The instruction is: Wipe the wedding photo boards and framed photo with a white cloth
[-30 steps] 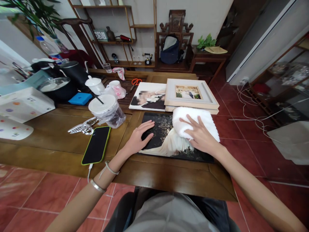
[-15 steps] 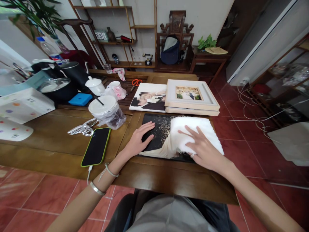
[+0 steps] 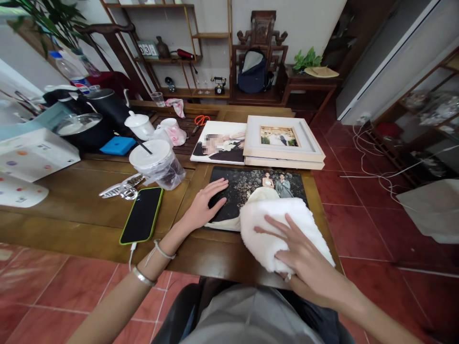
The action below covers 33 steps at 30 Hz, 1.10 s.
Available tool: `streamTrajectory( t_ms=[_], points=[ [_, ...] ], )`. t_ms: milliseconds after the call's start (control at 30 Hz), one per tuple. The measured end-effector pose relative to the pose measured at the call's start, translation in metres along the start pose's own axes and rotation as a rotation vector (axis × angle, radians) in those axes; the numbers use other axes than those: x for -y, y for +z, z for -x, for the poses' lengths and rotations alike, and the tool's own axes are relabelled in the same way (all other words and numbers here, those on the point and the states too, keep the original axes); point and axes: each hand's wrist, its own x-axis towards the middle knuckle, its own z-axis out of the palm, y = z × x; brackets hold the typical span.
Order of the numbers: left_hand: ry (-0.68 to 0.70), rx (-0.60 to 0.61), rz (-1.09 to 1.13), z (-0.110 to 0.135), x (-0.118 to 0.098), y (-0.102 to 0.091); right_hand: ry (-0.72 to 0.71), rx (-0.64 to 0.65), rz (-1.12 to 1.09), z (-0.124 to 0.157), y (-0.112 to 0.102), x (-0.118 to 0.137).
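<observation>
A dark photo panel (image 3: 244, 179) with a printed couple lies flat on the wooden table. My left hand (image 3: 205, 204) rests open, fingers apart, on its left edge. A fluffy white cloth (image 3: 251, 217) is under my right hand (image 3: 292, 246), whose fingers spread over the top and press it down. The cloth covers the panel's lower right part and hangs over onto the bare wood near the table's front edge. A ring shows on my right hand.
Behind the panel are another photo print (image 3: 218, 145) and a stack of white frames (image 3: 285, 155). To the left lie a phone (image 3: 142, 215) on a cable, a hair clip (image 3: 124, 187) and a lidded cup (image 3: 158, 162). Orange-handled scissors (image 3: 201, 120) sit farther back.
My right hand has drawn the white cloth down toward me, uncovering the printed couple at the panel's upper right. My left hand stays on the panel's left edge.
</observation>
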Motion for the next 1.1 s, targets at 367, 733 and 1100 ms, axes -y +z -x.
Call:
streamTrajectory(
  t_ms=[367,733,1100],
  points=[
    [-0.011,-0.004,0.023,0.001,-0.002,-0.002,0.0,-0.048,-0.044,-0.008,-0.002,-0.005],
    [-0.034,0.008,0.037,0.002,-0.002,-0.001,-0.007,-0.043,0.014,-0.017,-0.008,-0.018],
    [-0.035,0.003,0.026,0.003,0.001,0.001,0.139,-0.157,0.2,-0.067,-0.022,-0.079]
  ],
)
